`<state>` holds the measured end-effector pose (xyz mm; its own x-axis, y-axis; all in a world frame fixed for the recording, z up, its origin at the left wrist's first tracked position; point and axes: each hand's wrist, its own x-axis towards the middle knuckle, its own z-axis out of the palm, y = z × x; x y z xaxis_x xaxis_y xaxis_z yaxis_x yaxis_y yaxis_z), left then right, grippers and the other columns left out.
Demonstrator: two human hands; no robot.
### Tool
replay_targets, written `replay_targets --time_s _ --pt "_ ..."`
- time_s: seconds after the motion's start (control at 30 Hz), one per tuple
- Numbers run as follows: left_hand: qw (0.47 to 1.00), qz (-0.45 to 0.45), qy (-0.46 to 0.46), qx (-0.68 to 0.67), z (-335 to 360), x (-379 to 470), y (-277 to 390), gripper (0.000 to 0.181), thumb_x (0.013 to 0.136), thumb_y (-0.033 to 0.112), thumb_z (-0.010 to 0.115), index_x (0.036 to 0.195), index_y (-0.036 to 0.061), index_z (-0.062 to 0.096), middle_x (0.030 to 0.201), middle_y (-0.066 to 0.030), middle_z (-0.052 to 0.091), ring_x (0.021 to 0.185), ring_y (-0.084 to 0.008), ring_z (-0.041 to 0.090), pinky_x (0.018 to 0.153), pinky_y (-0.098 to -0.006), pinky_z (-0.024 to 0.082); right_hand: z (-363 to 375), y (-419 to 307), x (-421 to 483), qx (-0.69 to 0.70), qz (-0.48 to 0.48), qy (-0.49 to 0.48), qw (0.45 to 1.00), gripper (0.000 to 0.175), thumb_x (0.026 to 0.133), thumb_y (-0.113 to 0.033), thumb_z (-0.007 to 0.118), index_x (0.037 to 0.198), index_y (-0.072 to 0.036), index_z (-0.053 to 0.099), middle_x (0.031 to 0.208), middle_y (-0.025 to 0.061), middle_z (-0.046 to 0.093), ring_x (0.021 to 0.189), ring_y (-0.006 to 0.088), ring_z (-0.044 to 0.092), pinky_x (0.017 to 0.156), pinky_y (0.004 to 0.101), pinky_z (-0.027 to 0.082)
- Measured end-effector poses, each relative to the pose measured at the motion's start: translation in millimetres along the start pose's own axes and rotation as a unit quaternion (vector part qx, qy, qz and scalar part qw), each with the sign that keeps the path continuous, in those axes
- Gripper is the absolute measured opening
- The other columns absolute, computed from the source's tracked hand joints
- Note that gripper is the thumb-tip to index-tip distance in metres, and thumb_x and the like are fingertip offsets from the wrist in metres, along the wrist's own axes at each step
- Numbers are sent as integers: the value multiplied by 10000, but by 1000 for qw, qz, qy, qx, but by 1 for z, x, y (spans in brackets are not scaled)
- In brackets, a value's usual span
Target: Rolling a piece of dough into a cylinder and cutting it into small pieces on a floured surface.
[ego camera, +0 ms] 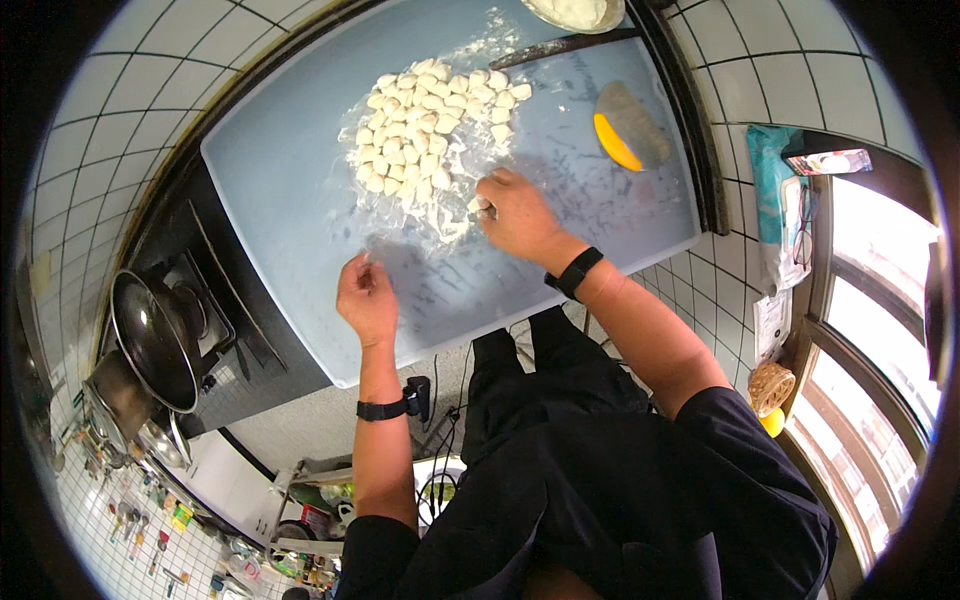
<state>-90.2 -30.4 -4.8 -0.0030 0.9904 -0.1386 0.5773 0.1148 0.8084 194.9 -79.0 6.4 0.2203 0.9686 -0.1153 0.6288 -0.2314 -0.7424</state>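
Observation:
Many small, floured dough pieces (409, 127) lie close together on a pale blue work mat (277, 180), with loose flour (450, 225) spread around them. At the lower right of the pile, my right hand (517, 214) is curled, with a small white piece of dough (477, 204) showing at its thumb and fingers. My left hand (366, 300) hovers over the nearer left part of the mat, its fingers curled in and whitish at the tips. I see nothing held in it, though the inside of the curl is dark.
A bowl of flour (577, 11) and a dark rolling pin (562, 49) are at the far edge. Right of the dough lies a dough scraper with a yellow handle (616, 142). To the left, a wok (154, 337) sits by the stove. A window (885, 300) is on the right.

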Motion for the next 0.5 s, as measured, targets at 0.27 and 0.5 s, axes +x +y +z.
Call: replay_targets --time_s 0.27,0.5 --pt "972 133 90 171 -59 0 -59 305 878 -15 781 1174 -7 708 1102 -170 654 908 -273 668 774 -401 580 -5 -23 -3 -24 15 -3 1000 336 851 -91 771 1166 -43 664 1155 185 652 1063 408 671 875 476 577" --pt "933 237 97 254 -60 13 -71 359 923 129 786 1217 -28 655 1147 -204 614 1104 -383 576 951 -487 497 21 -12 -3 -40 -35 37 998 330 835 -70 779 1158 -60 714 1133 174 653 1063 402 669 893 490 577"
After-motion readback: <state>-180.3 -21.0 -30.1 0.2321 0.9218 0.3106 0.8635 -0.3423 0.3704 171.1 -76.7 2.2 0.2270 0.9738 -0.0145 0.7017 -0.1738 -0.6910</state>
